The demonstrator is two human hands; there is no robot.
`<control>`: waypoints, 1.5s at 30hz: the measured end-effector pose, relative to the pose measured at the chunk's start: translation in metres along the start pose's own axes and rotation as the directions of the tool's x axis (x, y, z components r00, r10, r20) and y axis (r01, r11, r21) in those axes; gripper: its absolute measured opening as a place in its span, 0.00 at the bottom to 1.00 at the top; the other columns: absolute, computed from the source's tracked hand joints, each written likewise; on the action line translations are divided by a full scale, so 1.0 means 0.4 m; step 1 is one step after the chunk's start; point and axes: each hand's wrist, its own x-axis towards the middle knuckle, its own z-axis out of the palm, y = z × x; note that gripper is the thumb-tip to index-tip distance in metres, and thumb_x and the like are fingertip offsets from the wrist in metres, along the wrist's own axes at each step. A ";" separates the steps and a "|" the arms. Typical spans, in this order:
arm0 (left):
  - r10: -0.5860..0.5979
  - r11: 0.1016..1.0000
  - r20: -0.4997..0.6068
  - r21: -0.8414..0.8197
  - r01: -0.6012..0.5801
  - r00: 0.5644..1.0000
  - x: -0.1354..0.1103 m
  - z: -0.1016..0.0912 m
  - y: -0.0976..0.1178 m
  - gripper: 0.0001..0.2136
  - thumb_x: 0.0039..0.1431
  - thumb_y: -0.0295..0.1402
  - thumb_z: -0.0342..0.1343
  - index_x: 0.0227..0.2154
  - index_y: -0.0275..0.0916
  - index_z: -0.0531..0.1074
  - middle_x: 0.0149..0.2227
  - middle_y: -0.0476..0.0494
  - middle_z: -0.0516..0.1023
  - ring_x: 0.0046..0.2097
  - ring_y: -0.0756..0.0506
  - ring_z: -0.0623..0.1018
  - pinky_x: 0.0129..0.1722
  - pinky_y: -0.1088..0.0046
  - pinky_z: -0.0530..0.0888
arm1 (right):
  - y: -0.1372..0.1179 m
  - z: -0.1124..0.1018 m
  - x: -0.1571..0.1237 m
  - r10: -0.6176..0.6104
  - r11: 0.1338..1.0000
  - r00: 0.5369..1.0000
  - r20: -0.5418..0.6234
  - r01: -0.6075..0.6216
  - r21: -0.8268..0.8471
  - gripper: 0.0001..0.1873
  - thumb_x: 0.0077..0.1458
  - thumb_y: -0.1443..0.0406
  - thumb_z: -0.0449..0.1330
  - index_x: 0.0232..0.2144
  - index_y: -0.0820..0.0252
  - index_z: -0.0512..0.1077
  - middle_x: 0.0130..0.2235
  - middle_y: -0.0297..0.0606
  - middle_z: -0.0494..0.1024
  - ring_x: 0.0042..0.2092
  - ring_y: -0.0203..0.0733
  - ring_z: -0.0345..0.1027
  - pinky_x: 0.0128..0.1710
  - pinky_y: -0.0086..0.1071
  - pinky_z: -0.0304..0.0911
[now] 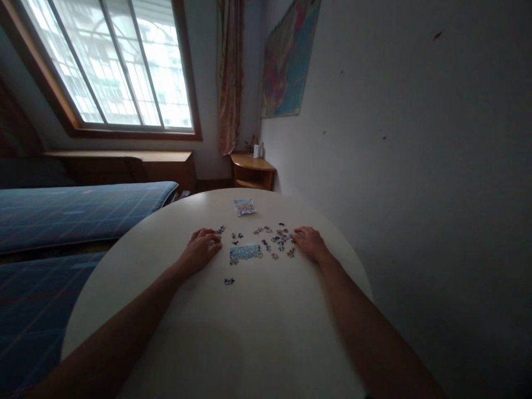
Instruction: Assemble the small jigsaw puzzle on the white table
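Note:
On a round white table [249, 332] lies a partly joined strip of jigsaw [245, 252]. Several loose jigsaw pieces [277, 237] are scattered behind and to the right of it. My left hand [201, 248] rests on the table left of the strip, fingers curled, fingertips near a loose piece [220, 229]. At the right edge of the scatter, my right hand [310, 241] lies with its fingers bent toward the pieces. One single piece [229, 281] sits apart, nearer to me. A small picture card [244, 206] lies at the table's far side.
A bed with a blue checked cover [62, 216] runs along the left. A wooden corner shelf [252, 170] stands beyond the table, under a curtain and beside a wall map [288, 55]. A grey wall [415, 166] closes the right side.

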 end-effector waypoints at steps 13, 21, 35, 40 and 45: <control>-0.055 0.998 0.033 -0.015 0.055 0.998 0.003 -0.002 0.006 0.10 0.58 0.41 0.54 0.36 0.43 0.76 0.53 0.41 0.75 0.60 0.38 0.68 0.63 0.53 0.60 | -0.112 -0.014 -0.016 -0.100 0.993 0.988 -0.117 0.106 0.047 0.18 0.62 0.57 0.55 0.48 0.58 0.76 0.56 0.45 0.72 0.57 0.48 0.64 0.60 0.41 0.57; 0.044 0.999 0.039 -0.020 -0.043 0.998 -0.010 -0.026 0.029 0.11 0.59 0.40 0.55 0.39 0.42 0.76 0.50 0.41 0.76 0.59 0.38 0.67 0.60 0.56 0.64 | -0.181 -0.012 -0.038 -0.246 0.965 0.967 -0.063 0.251 0.080 0.17 0.62 0.59 0.55 0.49 0.58 0.76 0.56 0.43 0.73 0.58 0.48 0.63 0.61 0.42 0.55; -0.032 0.999 0.052 -0.013 0.033 0.998 -0.004 -0.024 0.028 0.08 0.59 0.38 0.55 0.37 0.42 0.76 0.47 0.41 0.76 0.56 0.38 0.68 0.59 0.56 0.64 | -0.201 -0.003 -0.049 -0.273 0.954 0.961 -0.046 0.277 0.116 0.16 0.62 0.59 0.56 0.48 0.56 0.76 0.56 0.42 0.73 0.59 0.47 0.62 0.61 0.43 0.54; 0.070 0.996 0.096 -0.064 -0.064 0.993 -0.012 -0.021 0.035 0.08 0.61 0.38 0.54 0.37 0.43 0.75 0.49 0.43 0.75 0.60 0.38 0.64 0.62 0.56 0.61 | -0.209 0.004 -0.052 -0.302 0.944 0.953 -0.040 0.304 0.130 0.15 0.61 0.60 0.57 0.48 0.56 0.76 0.55 0.41 0.74 0.58 0.47 0.63 0.61 0.44 0.56; 0.080 0.995 0.136 -0.068 -0.071 0.987 -0.015 -0.023 0.051 0.07 0.61 0.38 0.54 0.38 0.43 0.74 0.49 0.43 0.77 0.63 0.38 0.62 0.63 0.56 0.61 | -0.215 0.009 -0.053 -0.332 0.934 0.943 -0.013 0.331 0.136 0.15 0.61 0.59 0.57 0.48 0.54 0.76 0.57 0.41 0.73 0.59 0.47 0.63 0.61 0.45 0.56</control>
